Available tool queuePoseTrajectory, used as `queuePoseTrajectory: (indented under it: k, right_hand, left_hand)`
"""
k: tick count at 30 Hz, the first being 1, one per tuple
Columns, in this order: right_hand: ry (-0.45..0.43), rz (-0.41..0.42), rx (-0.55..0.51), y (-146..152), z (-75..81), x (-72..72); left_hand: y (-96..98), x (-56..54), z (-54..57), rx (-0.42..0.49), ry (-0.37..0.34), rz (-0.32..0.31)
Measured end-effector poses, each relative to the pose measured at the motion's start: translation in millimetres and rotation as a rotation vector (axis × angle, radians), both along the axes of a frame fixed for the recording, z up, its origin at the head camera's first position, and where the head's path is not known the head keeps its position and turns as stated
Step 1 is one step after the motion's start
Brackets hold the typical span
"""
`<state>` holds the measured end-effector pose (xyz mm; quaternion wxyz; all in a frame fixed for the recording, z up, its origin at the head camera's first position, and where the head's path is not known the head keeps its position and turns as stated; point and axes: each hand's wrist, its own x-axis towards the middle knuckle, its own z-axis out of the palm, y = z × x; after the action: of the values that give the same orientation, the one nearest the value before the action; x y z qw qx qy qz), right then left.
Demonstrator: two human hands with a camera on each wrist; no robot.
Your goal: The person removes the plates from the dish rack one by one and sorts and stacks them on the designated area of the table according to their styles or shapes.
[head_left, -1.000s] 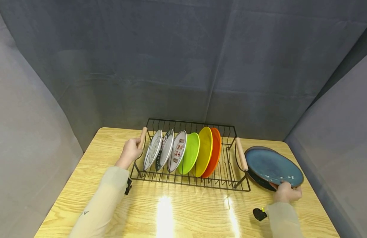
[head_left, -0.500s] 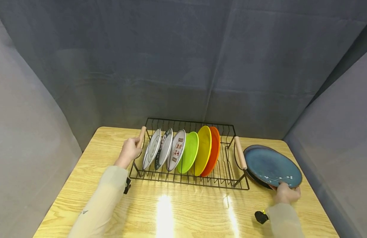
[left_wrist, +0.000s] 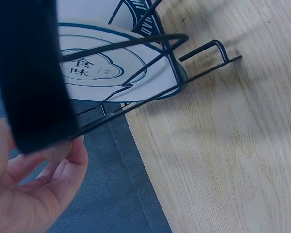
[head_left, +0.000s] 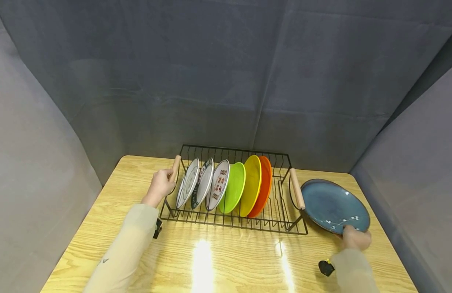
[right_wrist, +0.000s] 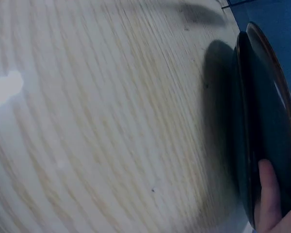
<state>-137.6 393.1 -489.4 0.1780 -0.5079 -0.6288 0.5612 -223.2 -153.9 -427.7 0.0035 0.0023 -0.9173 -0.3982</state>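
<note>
My left hand grips the left wooden handle of a black wire dish rack. In the left wrist view its curled fingers are close to the rack's wire, and a dark strap hides part of the grip. My right hand holds the near rim of a blue oval plate with white blossoms, right of the rack. The right wrist view shows a second dark plate beneath it, with a finger between the two.
The rack holds a row of upright plates: several white patterned ones, then a green plate, a yellow plate and an orange plate. A wooden table lies below, with grey cloth walls behind and at both sides.
The blue plate in my right hand has come down and lined up over the dark plate, whose edge showed more before in the head view. My left hand stays on the handle.
</note>
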Motion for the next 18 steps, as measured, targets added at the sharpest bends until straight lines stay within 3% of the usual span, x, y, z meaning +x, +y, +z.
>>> queuePoseTrajectory:
  k: [3,8,11,18]
  right_hand:
    - [-0.149,0.104,0.168,2.7,5.1,3.1]
    - [-0.382,0.286,0.358,14.0,7.3,4.9]
    - [-0.436,0.334,0.377,19.6,3.4,5.5]
    - [-0.439,0.297,0.332,22.9,-0.5,4.1]
  left_hand:
    - [-0.3,0.3,-0.6,0.003,-0.002,0.001]
    - [-1.6,0.0,-1.3,0.000,-0.007,0.008]
    - [-1.5,-0.6,-1.8,-0.002,0.001,0.001]
    - [-1.0,-0.2,-1.0,0.004,-0.002,-0.004]
